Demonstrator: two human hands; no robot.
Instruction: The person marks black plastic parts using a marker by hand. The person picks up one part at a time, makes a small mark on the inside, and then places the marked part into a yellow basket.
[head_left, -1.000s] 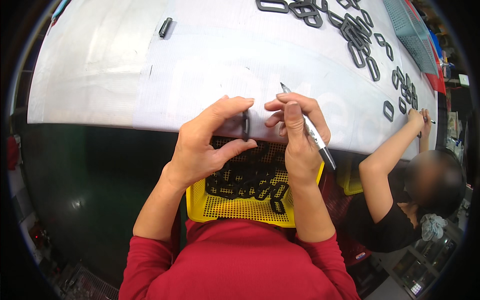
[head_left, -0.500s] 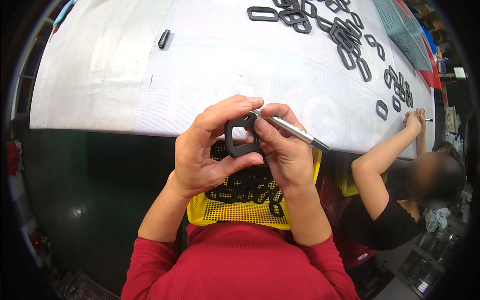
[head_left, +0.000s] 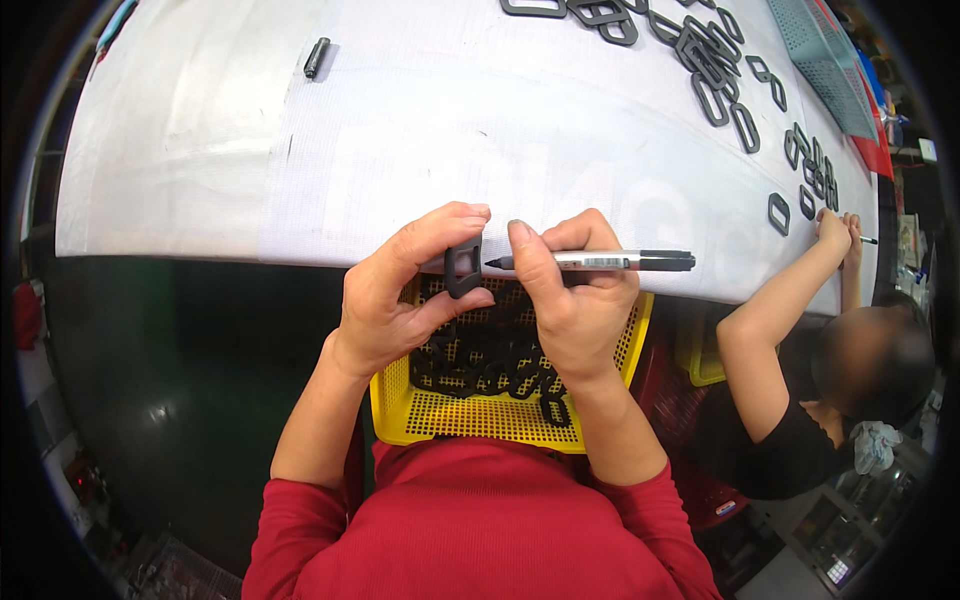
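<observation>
My left hand [head_left: 400, 290] pinches a black rectangular frame [head_left: 463, 268] between thumb and fingers, tilted so that it shows nearly edge-on. In my right hand [head_left: 580, 300] is a silver and black marker pen [head_left: 600, 260], gripped like a pencil. Its dark tip points left at the frame, with what looks like a small gap between them. Below both hands, a yellow plastic basket [head_left: 470, 430] rests in front of my red top and holds several more black frames [head_left: 460, 365].
Many black frames [head_left: 712, 60] lie scattered over the white-covered table [head_left: 400, 130] at the far right. A black pen cap [head_left: 317, 58] lies further left. Beyond the frames stands a grey-green basket [head_left: 825, 65]. At right, another person's hands [head_left: 840, 230] hold a pen.
The marker pen has come off the frame and swung to nearly level, its tip now pointing left. My left hand has turned the frame and drawn slightly left, apart from my right hand.
</observation>
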